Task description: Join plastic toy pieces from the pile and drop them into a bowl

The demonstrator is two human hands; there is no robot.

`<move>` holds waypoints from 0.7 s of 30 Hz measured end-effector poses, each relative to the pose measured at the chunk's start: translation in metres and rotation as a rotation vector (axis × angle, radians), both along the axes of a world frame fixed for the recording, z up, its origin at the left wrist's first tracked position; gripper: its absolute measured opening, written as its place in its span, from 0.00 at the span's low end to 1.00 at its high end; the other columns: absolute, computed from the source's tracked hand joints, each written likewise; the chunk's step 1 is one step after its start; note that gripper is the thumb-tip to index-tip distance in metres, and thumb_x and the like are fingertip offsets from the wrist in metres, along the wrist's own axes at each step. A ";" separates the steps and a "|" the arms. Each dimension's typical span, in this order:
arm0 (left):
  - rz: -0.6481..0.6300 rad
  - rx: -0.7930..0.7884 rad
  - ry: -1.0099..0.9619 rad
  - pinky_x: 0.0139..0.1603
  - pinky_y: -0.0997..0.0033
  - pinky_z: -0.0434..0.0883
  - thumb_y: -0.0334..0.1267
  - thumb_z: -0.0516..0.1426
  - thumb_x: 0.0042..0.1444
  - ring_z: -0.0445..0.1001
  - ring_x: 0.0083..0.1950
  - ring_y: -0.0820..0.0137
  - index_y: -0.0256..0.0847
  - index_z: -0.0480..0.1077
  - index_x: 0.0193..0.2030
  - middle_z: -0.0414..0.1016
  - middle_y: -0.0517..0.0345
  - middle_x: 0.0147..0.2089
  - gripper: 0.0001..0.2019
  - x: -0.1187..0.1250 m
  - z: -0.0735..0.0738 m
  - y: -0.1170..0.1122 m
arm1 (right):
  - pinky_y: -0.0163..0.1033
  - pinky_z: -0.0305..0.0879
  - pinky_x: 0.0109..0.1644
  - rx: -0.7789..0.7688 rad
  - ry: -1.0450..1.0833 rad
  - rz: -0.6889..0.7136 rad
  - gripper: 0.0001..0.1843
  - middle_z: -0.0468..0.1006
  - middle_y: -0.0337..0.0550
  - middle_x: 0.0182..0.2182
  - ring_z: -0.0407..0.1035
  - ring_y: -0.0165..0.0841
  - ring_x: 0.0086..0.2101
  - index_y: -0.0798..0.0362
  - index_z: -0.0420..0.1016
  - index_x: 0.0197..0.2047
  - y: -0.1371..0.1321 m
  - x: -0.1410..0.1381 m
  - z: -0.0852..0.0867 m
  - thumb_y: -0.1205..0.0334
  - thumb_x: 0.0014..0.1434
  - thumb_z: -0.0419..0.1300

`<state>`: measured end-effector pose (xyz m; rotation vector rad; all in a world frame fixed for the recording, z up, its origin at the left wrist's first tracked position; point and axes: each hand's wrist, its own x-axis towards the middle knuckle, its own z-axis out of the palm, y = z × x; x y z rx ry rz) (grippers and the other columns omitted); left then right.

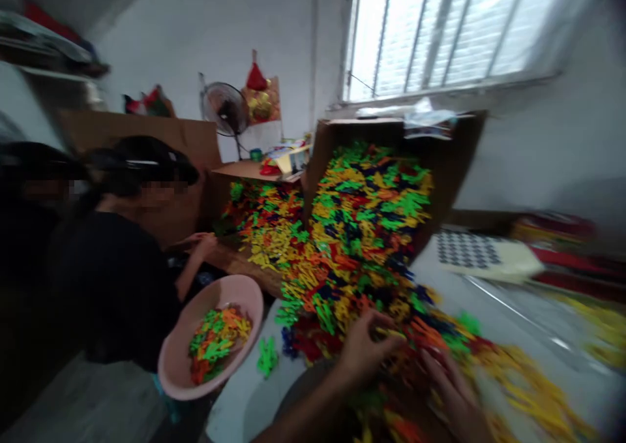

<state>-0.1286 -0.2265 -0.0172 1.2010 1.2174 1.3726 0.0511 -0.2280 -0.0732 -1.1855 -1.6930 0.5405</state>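
No text, brand or number can be read. Beyond the right hand point(447, 378), a pale sheet point(489, 257) bears rows of dark marks, too blurred to make out. Far beyond the left hand point(364, 345), on the wall, a red-and-gold hanging point(263, 106) shows a golden design; whether it carries any lettering cannot be told.

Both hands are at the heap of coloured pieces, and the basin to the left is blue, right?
Not quite: the head view shows that the basin is pink, not blue. The left hand and right hand are at the heap of coloured pieces.
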 end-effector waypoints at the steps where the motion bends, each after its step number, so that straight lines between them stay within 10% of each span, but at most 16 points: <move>1: -0.014 -0.010 -0.051 0.39 0.73 0.70 0.44 0.67 0.46 0.75 0.39 0.67 0.36 0.74 0.40 0.79 0.53 0.39 0.17 -0.001 0.003 -0.001 | 0.49 0.69 0.55 -0.074 0.098 0.000 0.24 0.75 0.48 0.53 0.71 0.49 0.52 0.45 0.79 0.49 -0.003 -0.002 0.005 0.40 0.54 0.60; 5: -0.125 -0.023 -0.151 0.39 0.72 0.71 0.49 0.68 0.46 0.76 0.36 0.67 0.36 0.74 0.40 0.79 0.53 0.34 0.21 -0.004 0.008 -0.004 | 0.45 0.72 0.47 -0.368 0.438 -0.012 0.29 0.81 0.46 0.43 0.74 0.45 0.44 0.50 0.77 0.47 -0.006 -0.020 0.034 0.37 0.51 0.63; 10: -0.149 0.021 -0.036 0.39 0.72 0.71 0.50 0.67 0.49 0.77 0.38 0.66 0.36 0.76 0.38 0.80 0.52 0.37 0.18 -0.007 0.013 -0.008 | 0.40 0.70 0.40 -0.353 0.516 0.021 0.26 0.80 0.43 0.34 0.73 0.41 0.37 0.52 0.77 0.39 -0.018 -0.029 0.059 0.37 0.51 0.65; 15: -0.172 0.050 0.159 0.38 0.72 0.73 0.52 0.64 0.52 0.77 0.37 0.66 0.38 0.76 0.40 0.80 0.53 0.39 0.18 -0.008 0.018 -0.017 | 0.37 0.68 0.40 -0.302 0.423 0.041 0.18 0.78 0.41 0.33 0.72 0.36 0.35 0.51 0.75 0.40 -0.039 -0.023 0.060 0.44 0.59 0.62; 21: -0.140 0.143 0.278 0.34 0.66 0.77 0.56 0.64 0.49 0.79 0.38 0.60 0.44 0.76 0.37 0.80 0.56 0.38 0.18 0.018 0.029 -0.048 | 0.41 0.71 0.46 -0.221 0.198 -0.279 0.19 0.80 0.43 0.39 0.75 0.41 0.40 0.46 0.77 0.46 -0.086 -0.010 0.054 0.44 0.58 0.62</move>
